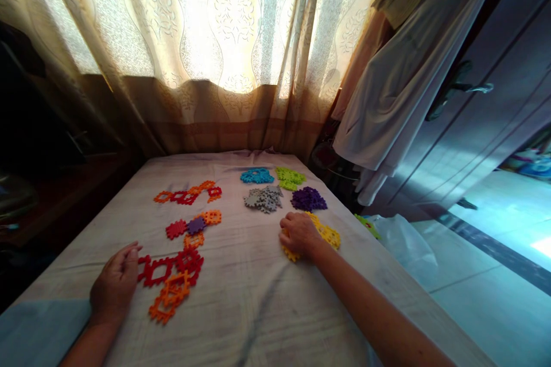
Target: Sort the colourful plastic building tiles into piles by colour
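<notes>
On the right, my right hand [299,234] is over the pile of yellow interlocking plastic pieces [329,235], its fingers curled down on a yellow piece at the near left of the pile. My left hand [115,282] rests on the sheet at the left, thumb beside loosely extended fingers, with nothing visible in it. Just right of its fingertips lie red interlocking pieces [157,271], and orange pieces [170,297] spread below them. Further up are a purple piece [196,225] beside a red piece [176,229] and orange pieces [212,217].
Sorted piles of blue [257,175], lime green [290,178], grey [263,199] and purple pieces [309,199] sit at the far right. A row of red and orange pieces [185,196] lies far left. Curtains [232,23] hang behind; a clear plastic bag [404,246] is off the right edge.
</notes>
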Tool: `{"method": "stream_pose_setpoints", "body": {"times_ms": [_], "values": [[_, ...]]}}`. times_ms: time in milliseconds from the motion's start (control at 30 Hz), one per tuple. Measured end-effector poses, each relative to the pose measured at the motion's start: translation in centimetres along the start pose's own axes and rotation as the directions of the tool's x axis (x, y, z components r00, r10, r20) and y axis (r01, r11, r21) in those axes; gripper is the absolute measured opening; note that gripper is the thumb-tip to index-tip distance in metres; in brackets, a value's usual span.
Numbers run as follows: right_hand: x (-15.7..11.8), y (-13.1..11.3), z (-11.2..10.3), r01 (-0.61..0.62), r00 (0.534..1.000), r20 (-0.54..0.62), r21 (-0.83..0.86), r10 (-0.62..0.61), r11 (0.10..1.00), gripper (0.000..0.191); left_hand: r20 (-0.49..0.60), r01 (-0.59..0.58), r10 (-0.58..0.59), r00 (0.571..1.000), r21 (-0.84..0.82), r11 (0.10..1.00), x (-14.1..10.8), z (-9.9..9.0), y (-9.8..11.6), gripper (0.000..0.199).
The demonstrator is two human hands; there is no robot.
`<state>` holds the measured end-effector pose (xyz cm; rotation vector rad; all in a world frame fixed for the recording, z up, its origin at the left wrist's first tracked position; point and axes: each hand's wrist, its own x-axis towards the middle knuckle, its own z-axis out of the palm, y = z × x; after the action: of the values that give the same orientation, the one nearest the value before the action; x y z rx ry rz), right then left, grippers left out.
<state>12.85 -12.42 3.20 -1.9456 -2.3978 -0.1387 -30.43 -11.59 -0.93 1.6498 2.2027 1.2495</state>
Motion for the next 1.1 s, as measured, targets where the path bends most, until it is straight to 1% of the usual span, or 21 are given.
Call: {"method": "stream_pose_setpoints", "body": {"times_ms": [133,233,333,400,500,600,667,700,733,800,833,867,900,933,1033,1100], "values": [[-0.5,2.1,0.1,-0.018,1.000,-0.020,0.006,0.018,1.000,0.023,0.024,0.009,-0.009,1.000,0.007,1.000,0.1,-0.1,0.1,0.037],[-0.8,2.7,0.5,-0.011,0.998,-0.065,0.037,0.014,0.999,0.024,0.014,-0.009,0.009,1.000,0.010,1.000,0.1,-0.1,0.0,0.041],[-1.3,1.5,1.1,0.018,0.982,-0.188,0.099,0.001,0.995,0.029,-0.004,-0.035,0.035,0.999,0.008,0.999,0.0,0.0,0.0,0.042],[-1.8,0.2,1.8,0.076,0.970,-0.238,0.129,-0.043,0.989,0.031,-0.017,-0.055,0.055,0.998,0.006,0.998,0.0,0.1,-0.1,0.042],[-2.6,-1.2,2.9,0.160,0.966,-0.220,0.112,-0.132,0.981,0.024,-0.012,-0.119,0.119,0.993,-0.004,0.993,0.2,0.5,-0.5,0.044],[-3.0,-0.8,3.9,0.130,0.966,-0.233,0.067,-0.111,0.989,0.022,0.069,-0.239,0.237,0.969,0.020,0.971,-0.1,0.5,-0.9,0.046],[-3.1,-0.1,4.4,0.096,0.960,-0.269,0.043,-0.081,0.995,0.025,0.186,-0.344,0.326,0.927,0.072,0.936,-1.2,0.1,-0.9,0.049],[-3.0,0.1,4.6,0.090,0.956,-0.283,0.032,-0.077,0.995,0.025,0.267,-0.402,0.365,0.892,0.097,0.910,-1.9,-0.2,-0.8,0.053],[-2.9,0.2,4.8,0.094,0.953,-0.293,0.023,-0.083,0.995,0.025,0.358,-0.460,0.395,0.846,0.115,0.881,-2.8,-0.4,-0.7,0.058],[-2.5,-0.4,5.0,0.129,0.946,-0.303,0.014,-0.118,0.992,0.025,0.536,-0.557,0.419,0.733,0.119,0.822,-4.4,-0.8,-0.2,0.077],[-2.2,-1.0,5.0,0.153,0.942,-0.305,0.016,-0.141,0.988,0.024,0.597,-0.583,0.411,0.689,0.120,0.803,-5.0,-0.8,0.0,0.085],[-1.9,-1.8,5.1,0.176,0.938,-0.307,0.023,-0.161,0.984,0.024,0.633,-0.594,0.395,0.665,0.128,0.794,-5.3,-0.7,0.2,0.088],[-1.6,-2.7,5.1,0.197,0.935,-0.307,0.037,-0.177,0.980,0.024,0.648,-0.592,0.377,0.662,0.144,0.793,-5.4,-0.5,0.4,0.087],[-1.3,-3.7,5.0,0.216,0.933,-0.306,0.056,-0.190,0.975,0.023,0.645,-0.584,0.360,0.674,0.166,0.795,-5.3,-0.2,0.5,0.083],[-0.3,-6.8,4.6,0.280,0.929,-0.285,0.124,-0.236,0.952,0.021,0.594,-0.546,0.328,0.734,0.229,0.806,-3.9,0.7,0.8,0.066],[0.3,-8.4,4.2,0.328,0.925,-0.260,0.172,-0.278,0.929,0.020,0.573,-0.533,0.326,0.751,0.236,0.813,-2.6,1.1,1.1,0.061]]}}
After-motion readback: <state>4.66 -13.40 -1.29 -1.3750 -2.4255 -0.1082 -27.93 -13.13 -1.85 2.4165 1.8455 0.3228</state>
